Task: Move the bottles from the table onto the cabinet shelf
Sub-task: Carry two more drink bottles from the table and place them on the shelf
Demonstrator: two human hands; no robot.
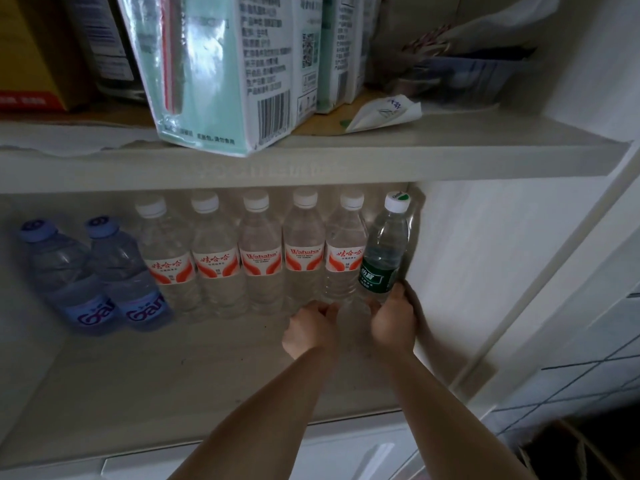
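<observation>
A row of water bottles stands at the back of the cabinet shelf (194, 372). Two blue-capped bottles (86, 271) are at the left, then several clear bottles with red-and-white labels (259, 258). At the far right, against the cabinet wall, a green-labelled bottle (384, 251) stands upright. My right hand (394, 320) wraps around the base of this green-labelled bottle. My left hand (311, 330) is at the base of the rightmost red-labelled bottle (344, 254), fingers curled on it; its fingertips are hidden.
The upper shelf (381, 157) hangs directly above the bottle caps and holds teal-and-white cartons (221, 71), a yellow box (31, 53) and a folded packet (384, 112). The white cabinet side wall (485, 258) is at the right. Tiled floor (581, 375) shows at lower right.
</observation>
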